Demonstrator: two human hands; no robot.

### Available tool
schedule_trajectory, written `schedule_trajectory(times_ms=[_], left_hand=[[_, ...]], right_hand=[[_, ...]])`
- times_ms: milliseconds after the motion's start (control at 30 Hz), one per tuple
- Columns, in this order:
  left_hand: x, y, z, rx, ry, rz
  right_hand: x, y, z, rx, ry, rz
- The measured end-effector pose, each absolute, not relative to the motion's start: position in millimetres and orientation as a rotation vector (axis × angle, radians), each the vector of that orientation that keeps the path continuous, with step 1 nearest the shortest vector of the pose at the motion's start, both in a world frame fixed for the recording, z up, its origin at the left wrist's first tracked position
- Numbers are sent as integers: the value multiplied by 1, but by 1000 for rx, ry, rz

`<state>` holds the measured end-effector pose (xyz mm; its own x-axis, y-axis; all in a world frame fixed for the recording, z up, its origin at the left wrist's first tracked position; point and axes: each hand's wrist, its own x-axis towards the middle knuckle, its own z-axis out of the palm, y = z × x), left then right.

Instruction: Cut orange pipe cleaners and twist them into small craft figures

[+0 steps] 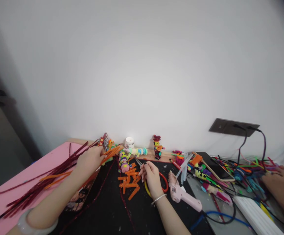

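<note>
My left hand is closed around a bunch of orange pipe cleaners, whose ends stick out to its right; their long tails trail back to the left under my forearm. My right hand grips a pair of scissors; the metal blades point up and left past my fingers, and red and yellow handle loops show on either side of the hand. Just left of it, short cut orange pieces lie scattered on the black mat. A colourful pipe-cleaner figure lies above those pieces.
Dark red pipe cleaners spread over the pink surface. A pink glue gun lies right of my right hand. Further right are a phone, a white power strip and another person's hand. A small figure stands by the wall.
</note>
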<state>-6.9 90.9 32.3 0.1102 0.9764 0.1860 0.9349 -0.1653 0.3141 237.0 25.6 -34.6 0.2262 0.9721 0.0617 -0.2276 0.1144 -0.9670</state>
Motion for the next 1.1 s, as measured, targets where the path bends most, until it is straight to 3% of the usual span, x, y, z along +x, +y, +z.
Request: schedule_trajectory(times_ms=[467,600,767,967,1100], left_hand=[[-8,89,71,2412,2098,581],[-10,91,91,2285,1930,850],[-6,93,102,1630,1466,1288],[32,76,69,1131,1094,1246],[67,53,22,1014,920,1035]], right_hand=[[237,25,-36,-1093,-937,1051],[237,26,-38,-1087,-947,1056],[238,26,-43,-1080,-986,1053],[231,18,-29,-1087,-1119,917],[222,12,-25,-965,-1104,1045]])
